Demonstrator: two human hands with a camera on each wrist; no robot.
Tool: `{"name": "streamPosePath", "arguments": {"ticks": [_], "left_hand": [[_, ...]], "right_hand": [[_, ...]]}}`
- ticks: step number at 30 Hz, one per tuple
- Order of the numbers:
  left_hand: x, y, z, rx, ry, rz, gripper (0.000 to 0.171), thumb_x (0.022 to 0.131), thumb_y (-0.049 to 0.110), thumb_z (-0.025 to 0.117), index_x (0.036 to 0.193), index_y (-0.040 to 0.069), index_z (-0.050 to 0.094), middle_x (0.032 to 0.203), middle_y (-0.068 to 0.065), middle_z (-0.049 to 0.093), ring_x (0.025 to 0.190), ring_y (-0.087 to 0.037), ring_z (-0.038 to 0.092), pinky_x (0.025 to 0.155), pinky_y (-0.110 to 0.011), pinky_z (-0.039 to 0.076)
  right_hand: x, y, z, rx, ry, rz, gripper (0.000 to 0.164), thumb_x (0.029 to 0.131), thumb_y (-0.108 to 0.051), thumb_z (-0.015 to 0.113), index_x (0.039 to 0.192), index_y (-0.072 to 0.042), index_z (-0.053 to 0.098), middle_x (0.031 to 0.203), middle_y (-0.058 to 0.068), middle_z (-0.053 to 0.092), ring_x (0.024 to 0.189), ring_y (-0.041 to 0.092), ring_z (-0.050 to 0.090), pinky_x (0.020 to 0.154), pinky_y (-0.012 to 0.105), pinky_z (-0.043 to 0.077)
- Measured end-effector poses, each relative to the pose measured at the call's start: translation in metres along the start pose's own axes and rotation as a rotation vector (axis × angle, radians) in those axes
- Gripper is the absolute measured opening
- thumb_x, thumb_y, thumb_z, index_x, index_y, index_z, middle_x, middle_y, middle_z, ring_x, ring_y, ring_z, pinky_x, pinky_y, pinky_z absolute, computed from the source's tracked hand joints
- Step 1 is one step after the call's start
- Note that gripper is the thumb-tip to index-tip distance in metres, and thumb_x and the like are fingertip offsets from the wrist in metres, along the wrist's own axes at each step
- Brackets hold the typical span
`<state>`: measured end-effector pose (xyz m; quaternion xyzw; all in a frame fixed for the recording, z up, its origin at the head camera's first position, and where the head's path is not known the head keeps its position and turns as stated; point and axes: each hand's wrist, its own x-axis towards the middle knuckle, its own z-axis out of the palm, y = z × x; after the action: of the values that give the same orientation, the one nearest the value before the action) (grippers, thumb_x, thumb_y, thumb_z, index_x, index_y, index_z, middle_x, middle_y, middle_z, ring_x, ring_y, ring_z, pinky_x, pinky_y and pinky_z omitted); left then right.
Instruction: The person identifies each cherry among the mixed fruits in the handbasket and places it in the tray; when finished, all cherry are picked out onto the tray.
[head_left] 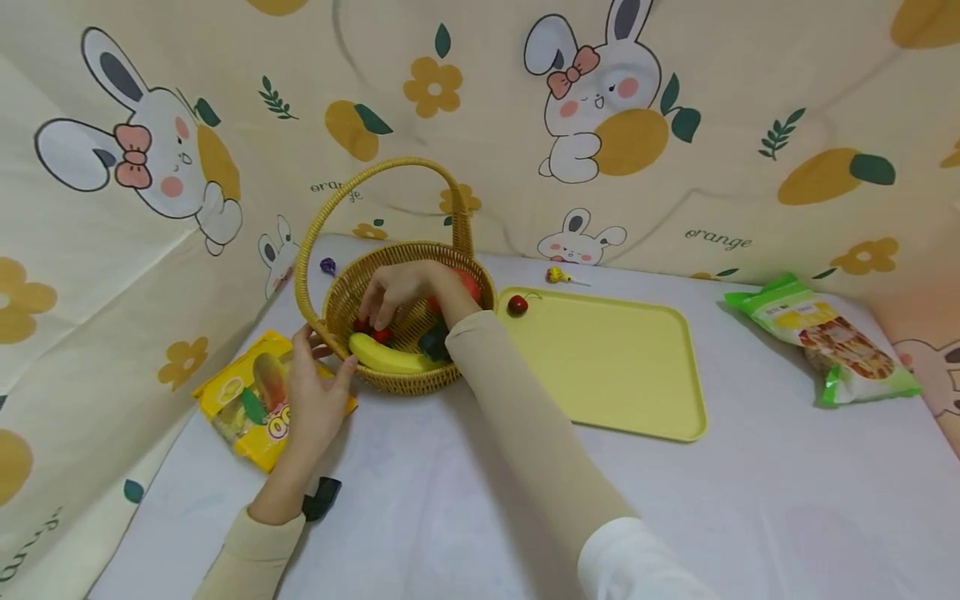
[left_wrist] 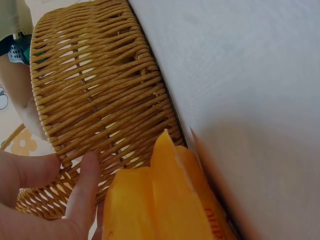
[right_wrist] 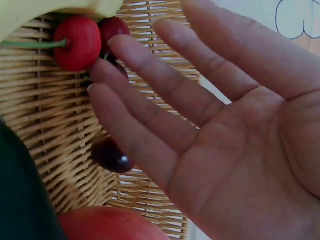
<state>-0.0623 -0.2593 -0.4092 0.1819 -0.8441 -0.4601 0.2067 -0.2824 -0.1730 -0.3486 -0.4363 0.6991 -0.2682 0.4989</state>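
Note:
A wicker basket (head_left: 412, 385) with a tall handle stands at the back left of the table. My left hand (head_left: 317, 404) grips its near-left rim, with fingers against the woven wall in the left wrist view. Inside the basket is my right hand (head_left: 405, 290), its fingers extended near the cherries. The right wrist view shows a bright red cherry (right_wrist: 77, 42) with a green stem by the fingertips and a dark cherry (right_wrist: 114, 155) lower down. A banana (head_left: 393, 358) lies along the near side. Beside it are a dark green item (head_left: 433, 342) and a large red fruit (head_left: 468, 286), both partly hidden.
A yellow tray (head_left: 622, 367) right of the basket bears one cherry (head_left: 517, 305). Behind it lies a yellow lollipop (head_left: 557, 275); a purple wrapped candy (head_left: 327, 266) is left of the basket. A yellow snack bag (head_left: 240, 400) lies by my left hand, a green-and-white bag (head_left: 832, 342) far right.

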Motion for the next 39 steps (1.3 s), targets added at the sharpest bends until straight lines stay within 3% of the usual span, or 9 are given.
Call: {"name": "streamPosePath", "arguments": {"ticks": [8, 15, 28, 31, 34, 39], "left_hand": [[0.000, 0.001, 0.000, -0.006, 0.006, 0.015, 0.067, 0.097, 0.007, 0.064, 0.153, 0.008, 0.026, 0.139, -0.017, 0.045, 0.121, -0.030, 0.047, 0.080, -0.025, 0.045], [0.000, 0.001, 0.001, -0.019, 0.007, 0.020, 0.067, 0.097, 0.007, 0.064, 0.153, 0.007, 0.026, 0.140, -0.017, 0.045, 0.122, -0.029, 0.047, 0.081, -0.022, 0.045], [0.001, 0.001, 0.002, 0.000, 0.010, 0.020, 0.067, 0.097, 0.009, 0.064, 0.153, 0.008, 0.027, 0.140, -0.017, 0.046, 0.121, -0.029, 0.048, 0.081, -0.024, 0.045], [0.001, 0.001, 0.003, -0.001, 0.007, 0.024, 0.066, 0.097, 0.009, 0.064, 0.152, 0.008, 0.027, 0.140, -0.017, 0.046, 0.121, -0.029, 0.048, 0.080, -0.021, 0.045], [0.000, 0.000, 0.003, -0.005, 0.004, 0.028, 0.066, 0.098, 0.010, 0.064, 0.152, 0.008, 0.027, 0.139, -0.017, 0.046, 0.121, -0.030, 0.048, 0.078, -0.015, 0.044], [-0.003, 0.000, 0.000, -0.028, -0.004, 0.030, 0.067, 0.098, 0.011, 0.064, 0.153, 0.008, 0.026, 0.140, -0.017, 0.045, 0.122, -0.030, 0.046, 0.078, -0.008, 0.043]], "right_hand": [[0.005, 0.010, 0.002, 0.066, -0.013, 0.037, 0.039, 0.094, 0.001, 0.064, 0.133, 0.005, 0.059, 0.129, 0.020, 0.062, 0.106, 0.022, 0.063, 0.104, 0.044, 0.046], [0.009, 0.030, 0.003, 0.153, 0.003, -0.007, 0.038, 0.094, 0.004, 0.064, 0.132, 0.007, 0.058, 0.129, 0.021, 0.061, 0.099, 0.019, 0.063, 0.102, 0.041, 0.048], [0.010, 0.031, 0.004, 0.214, -0.045, 0.020, 0.029, 0.092, 0.006, 0.066, 0.121, 0.008, 0.066, 0.097, 0.011, 0.065, 0.087, 0.018, 0.064, 0.094, 0.039, 0.054], [0.003, 0.029, 0.001, 0.171, -0.004, -0.031, 0.030, 0.090, 0.005, 0.069, 0.120, 0.009, 0.066, 0.098, 0.012, 0.067, 0.086, 0.017, 0.065, 0.091, 0.036, 0.055], [-0.015, 0.024, -0.008, 0.125, 0.090, -0.149, 0.031, 0.088, 0.002, 0.073, 0.117, 0.007, 0.066, 0.100, 0.013, 0.068, 0.087, 0.017, 0.063, 0.086, 0.032, 0.055], [-0.068, 0.028, -0.034, 0.032, 0.271, -0.347, 0.024, 0.086, -0.006, 0.077, 0.107, 0.001, 0.068, 0.099, 0.012, 0.065, 0.089, 0.025, 0.061, 0.081, 0.039, 0.054]]}}
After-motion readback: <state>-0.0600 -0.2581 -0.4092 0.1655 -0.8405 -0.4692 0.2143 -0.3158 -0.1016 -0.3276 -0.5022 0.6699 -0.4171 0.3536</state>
